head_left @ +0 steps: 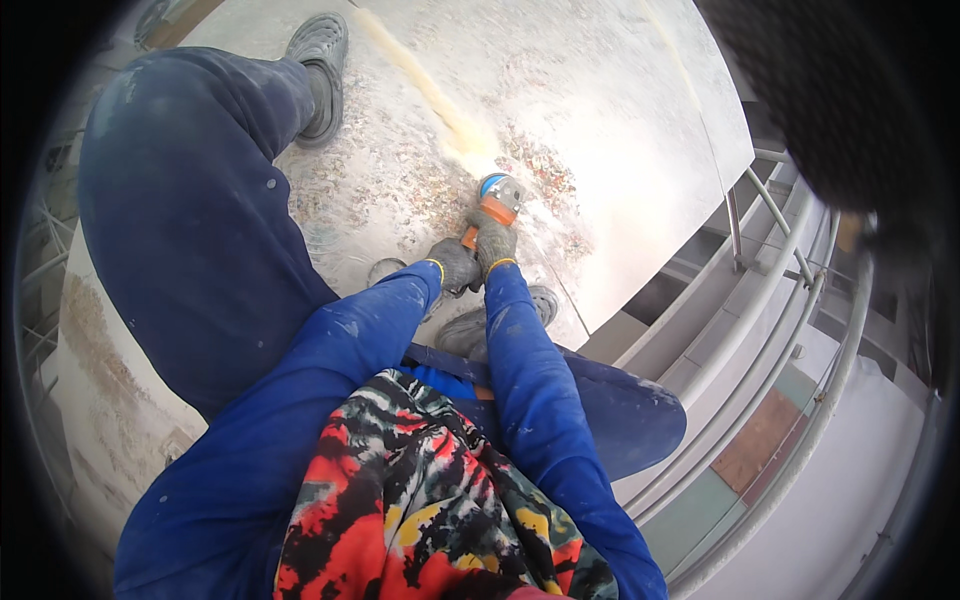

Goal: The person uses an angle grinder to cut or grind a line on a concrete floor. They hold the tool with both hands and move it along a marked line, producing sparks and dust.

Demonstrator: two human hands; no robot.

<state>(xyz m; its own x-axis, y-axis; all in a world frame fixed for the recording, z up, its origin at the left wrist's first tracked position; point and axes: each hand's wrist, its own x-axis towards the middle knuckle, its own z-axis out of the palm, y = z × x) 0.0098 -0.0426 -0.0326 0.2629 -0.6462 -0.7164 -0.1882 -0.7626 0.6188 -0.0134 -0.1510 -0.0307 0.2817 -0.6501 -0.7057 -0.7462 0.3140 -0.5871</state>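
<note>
An angle grinder (499, 204) with an orange body, a grey head and a blue rim at its front lies against a dusty, whitish panel (640, 190). Both my hands wear grey work gloves with yellow cuffs. My right hand (495, 243) wraps round the orange body just behind the head. Close beside it, my left hand (456, 265) is closed round the rear end, which the glove mostly hides. Ahead of the grinder runs a pale yellow strip (425, 92) along a seam in the panel. Worn, speckled patches (545, 170) surround the head.
My shoes rest on the panel, one at the upper left (322, 75) and one beneath my forearms (462, 335). A round rim (385, 268) shows by my left wrist. Past the panel's right edge stand metal scaffold rails (770, 300). Something dark and blurred (825, 90) covers the upper right.
</note>
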